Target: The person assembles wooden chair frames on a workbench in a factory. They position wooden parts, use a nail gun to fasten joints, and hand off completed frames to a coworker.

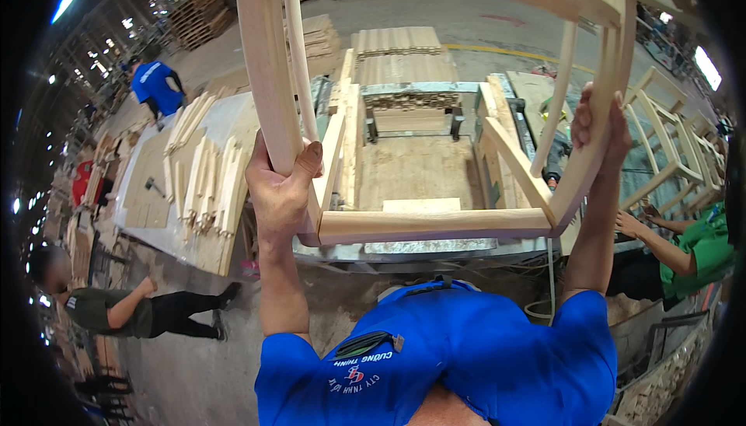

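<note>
A pale wooden chair frame is held up in front of my chest, over the workbench. My left hand is wrapped round its left upright, thumb across the near face. On the other side, my right hand grips the right upright, its fingers showing on both sides of the wood. The near crossbar runs level between the two lower corners, and slanted side rails go back from it. The frame's top bars pass out of the picture at the upper edge.
Below the frame stands a metal-edged workbench. Loose wooden sticks lie on a table at left. Stacked boards stand beyond the bench. A green-sleeved co-worker works at right near other chair frames; another person walks at left.
</note>
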The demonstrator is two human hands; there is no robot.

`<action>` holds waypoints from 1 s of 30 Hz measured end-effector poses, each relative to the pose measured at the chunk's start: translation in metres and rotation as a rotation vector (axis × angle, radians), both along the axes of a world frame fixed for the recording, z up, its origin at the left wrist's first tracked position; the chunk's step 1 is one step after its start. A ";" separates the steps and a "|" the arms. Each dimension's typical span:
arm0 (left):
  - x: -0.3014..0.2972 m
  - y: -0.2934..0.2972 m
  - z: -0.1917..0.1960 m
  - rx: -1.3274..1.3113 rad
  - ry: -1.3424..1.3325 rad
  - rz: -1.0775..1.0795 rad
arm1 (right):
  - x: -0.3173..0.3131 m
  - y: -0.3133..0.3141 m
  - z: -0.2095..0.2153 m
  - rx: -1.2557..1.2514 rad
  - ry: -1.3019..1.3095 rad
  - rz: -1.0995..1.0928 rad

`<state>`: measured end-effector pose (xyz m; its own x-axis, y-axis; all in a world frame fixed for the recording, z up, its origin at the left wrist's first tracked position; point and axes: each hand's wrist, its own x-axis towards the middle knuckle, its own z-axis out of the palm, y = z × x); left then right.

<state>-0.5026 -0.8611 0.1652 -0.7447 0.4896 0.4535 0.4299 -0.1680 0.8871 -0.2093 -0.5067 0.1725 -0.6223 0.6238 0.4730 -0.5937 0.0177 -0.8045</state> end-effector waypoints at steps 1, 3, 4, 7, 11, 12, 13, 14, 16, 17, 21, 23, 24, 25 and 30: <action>-0.007 0.004 -0.004 0.006 -0.016 -0.038 | 0.000 -0.001 -0.002 0.001 -0.009 -0.016; -0.023 0.013 -0.022 0.022 -0.049 -0.098 | -0.001 0.004 -0.008 -0.017 -0.035 -0.041; -0.027 0.018 -0.026 0.022 -0.057 -0.110 | -0.003 0.007 -0.012 -0.030 -0.038 -0.047; -0.037 0.026 -0.034 0.004 -0.082 -0.120 | -0.012 0.011 -0.023 -0.084 -0.084 -0.081; -0.051 0.043 -0.057 -0.059 -0.136 -0.094 | -0.030 0.027 -0.039 -0.182 -0.179 -0.112; -0.052 0.049 -0.061 -0.081 -0.149 -0.097 | -0.032 0.033 -0.041 -0.202 -0.207 -0.109; -0.054 0.055 -0.065 -0.102 -0.164 -0.100 | -0.034 0.040 -0.044 -0.223 -0.236 -0.106; -0.056 0.060 -0.069 -0.163 -0.161 -0.062 | -0.036 0.050 -0.052 -0.224 -0.255 -0.081; -0.055 0.080 -0.073 -0.111 -0.234 -0.061 | -0.042 0.072 -0.065 -0.267 -0.321 -0.097; -0.055 0.089 -0.076 -0.090 -0.265 -0.060 | -0.045 0.084 -0.072 -0.294 -0.345 -0.108; -0.073 0.105 -0.095 -0.171 -0.274 -0.048 | -0.073 0.112 -0.095 -0.278 -0.421 -0.101; -0.082 0.111 -0.109 -0.200 -0.296 -0.052 | -0.084 0.121 -0.107 -0.298 -0.466 -0.099; -0.086 0.117 -0.115 -0.215 -0.316 -0.050 | -0.089 0.130 -0.115 -0.297 -0.477 -0.064; -0.089 0.125 -0.119 -0.231 -0.337 -0.058 | -0.092 0.138 -0.120 -0.296 -0.489 -0.041; -0.117 0.144 -0.150 -0.315 -0.441 -0.035 | -0.126 0.155 -0.156 -0.296 -0.533 -0.084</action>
<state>-0.6192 -0.7167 0.0154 -0.8117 0.5796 -0.0715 0.0040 0.1279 0.9918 -0.3350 -0.3513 0.0163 -0.6686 0.7381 -0.0905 -0.1149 -0.2227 -0.9681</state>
